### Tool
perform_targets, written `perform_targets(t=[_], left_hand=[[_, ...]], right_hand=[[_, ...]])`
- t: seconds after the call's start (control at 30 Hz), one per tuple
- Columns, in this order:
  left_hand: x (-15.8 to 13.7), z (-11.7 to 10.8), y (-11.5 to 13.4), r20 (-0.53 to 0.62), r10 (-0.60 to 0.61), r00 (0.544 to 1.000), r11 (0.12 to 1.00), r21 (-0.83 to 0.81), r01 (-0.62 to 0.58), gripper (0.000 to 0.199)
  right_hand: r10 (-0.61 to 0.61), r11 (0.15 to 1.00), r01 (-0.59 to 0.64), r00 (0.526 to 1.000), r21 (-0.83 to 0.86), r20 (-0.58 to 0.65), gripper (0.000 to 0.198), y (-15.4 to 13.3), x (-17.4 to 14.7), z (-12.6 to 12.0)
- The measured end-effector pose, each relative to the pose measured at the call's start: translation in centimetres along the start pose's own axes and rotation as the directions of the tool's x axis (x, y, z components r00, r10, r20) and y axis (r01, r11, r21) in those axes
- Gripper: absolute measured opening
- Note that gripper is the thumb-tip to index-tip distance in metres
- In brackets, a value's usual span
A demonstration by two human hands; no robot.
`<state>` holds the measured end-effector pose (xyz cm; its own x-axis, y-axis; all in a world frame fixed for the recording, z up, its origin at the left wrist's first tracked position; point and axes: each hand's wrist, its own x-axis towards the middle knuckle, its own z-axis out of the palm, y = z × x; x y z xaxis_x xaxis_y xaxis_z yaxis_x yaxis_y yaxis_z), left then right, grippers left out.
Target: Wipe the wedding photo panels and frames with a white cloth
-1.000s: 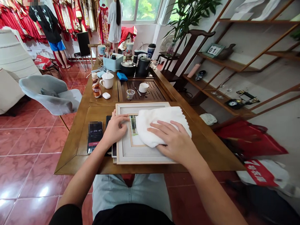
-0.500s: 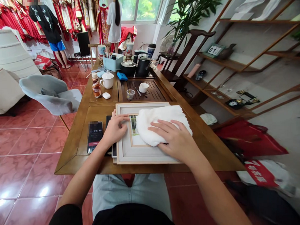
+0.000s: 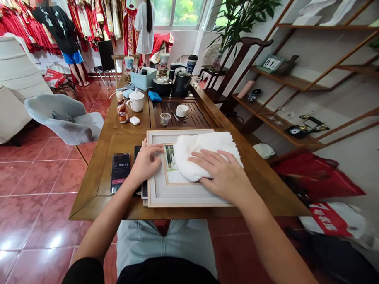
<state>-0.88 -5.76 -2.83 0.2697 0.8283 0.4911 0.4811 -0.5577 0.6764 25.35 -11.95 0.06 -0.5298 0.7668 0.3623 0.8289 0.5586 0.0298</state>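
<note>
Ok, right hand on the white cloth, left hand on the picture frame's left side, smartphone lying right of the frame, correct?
Not quite: in the head view the smartphone lies left of the picture frame. The right hand is on the white cloth and the left hand on the frame's left side.

Cannot see framed photo (image 3: pixel 170 158) whole under white towel (image 3: pixel 187 160), read blurred top of smartphone (image 3: pixel 120 173), or follow wooden shelving (image 3: pixel 357 70) past right edge.
</note>
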Motion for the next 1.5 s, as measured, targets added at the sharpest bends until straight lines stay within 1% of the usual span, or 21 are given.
perform_targets(t=[0.1,0.23,0.3,0.4,0.5,0.57,0.63,0.73,0.8,0.87,0.97,1.03,1.1,1.2,1.27,1.43,1.5], left_hand=[[0.0,0.1,-0.1,-0.009,0.009,1.000,1.000,0.001,-0.009,0.040],[0.0,0.2,-0.4,-0.019,0.017,1.000,1.000,0.007,-0.017,0.039],[0.1,0.3,-0.5,-0.023,0.025,0.999,1.000,0.007,-0.024,0.037],[0.1,0.2,-0.4,-0.017,0.027,0.999,1.000,-0.001,-0.027,0.039],[0.0,0.1,-0.2,-0.005,0.012,1.000,1.000,-0.004,-0.012,0.041],[0.0,0.0,0.0,-0.001,0.005,1.000,1.000,-0.004,-0.005,0.041],[0.0,0.1,-0.1,-0.002,0.005,1.000,1.000,-0.005,-0.005,0.041],[0.0,0.2,-0.3,-0.014,0.008,1.000,1.000,-0.005,-0.008,0.040],[0.0,0.2,-0.4,-0.018,0.008,1.000,1.000,-0.007,-0.008,0.039],[0.0,0.1,-0.3,-0.012,0.006,1.000,1.000,-0.009,-0.006,0.040],[0.0,0.0,-0.1,0.003,0.000,1.000,1.000,-0.005,0.000,0.040],[0.0,0.0,0.0,0.003,-0.003,1.000,1.000,0.001,0.003,0.040],[0.0,0.0,0.0,0.002,0.001,1.000,1.000,0.003,-0.001,0.040],[0.1,0.1,-0.1,-0.007,0.006,1.000,1.000,-0.003,-0.006,0.040],[0.1,0.1,-0.1,-0.007,0.003,1.000,1.000,-0.006,-0.003,0.040],[0.0,0.0,0.0,0.003,-0.013,1.000,1.000,-0.008,0.013,0.041],[0.0,0.0,0.1,0.003,-0.012,1.000,1.000,-0.008,0.012,0.040]], right_hand=[[-0.012,1.000,0.012,1.000,0.017,0.008,0.048,-0.8,0.1,0.0],[-0.127,0.984,0.120,0.991,0.133,0.047,0.052,-2.3,0.2,-0.2],[-0.153,0.977,0.143,0.987,0.158,0.053,0.053,-2.5,0.3,-0.2],[-0.107,0.989,0.103,0.993,0.104,0.043,0.050,-2.0,0.2,0.0],[-0.002,1.000,0.002,1.000,-0.019,0.002,0.049,-1.5,0.2,0.3],[0.042,0.996,-0.043,0.999,-0.075,-0.016,0.048,-1.7,0.3,0.4],[0.028,0.997,-0.028,1.000,-0.069,-0.005,0.048,-2.2,0.4,0.4],[-0.074,0.997,0.073,0.997,0.035,0.036,0.049,-2.9,0.5,0.2],[-0.115,0.990,0.110,0.992,0.087,0.053,0.050,-2.9,0.5,0.1],[-0.080,0.994,0.076,0.995,0.074,0.051,0.050,-2.5,0.5,0.1],[0.033,0.999,-0.033,0.999,-0.008,0.018,0.049,-1.8,0.5,0.2],[0.071,0.997,-0.070,0.997,-0.041,0.006,0.049,-1.8,0.6,0.3],[0.045,0.999,-0.044,0.999,-0.031,0.028,0.050,-2.2,0.6,0.3],[-0.062,0.998,0.059,0.995,0.034,0.084,0.052,-2.7,0.6,0.0],[-0.086,0.995,0.081,0.991,0.056,0.100,0.053,-2.6,0.6,-0.1],[0.075,0.996,-0.071,0.996,-0.058,0.056,0.052,-1.8,0.8,0.1],[0.087,0.994,-0.082,0.994,-0.077,0.059,0.052,-2.0,1.0,0.2]])
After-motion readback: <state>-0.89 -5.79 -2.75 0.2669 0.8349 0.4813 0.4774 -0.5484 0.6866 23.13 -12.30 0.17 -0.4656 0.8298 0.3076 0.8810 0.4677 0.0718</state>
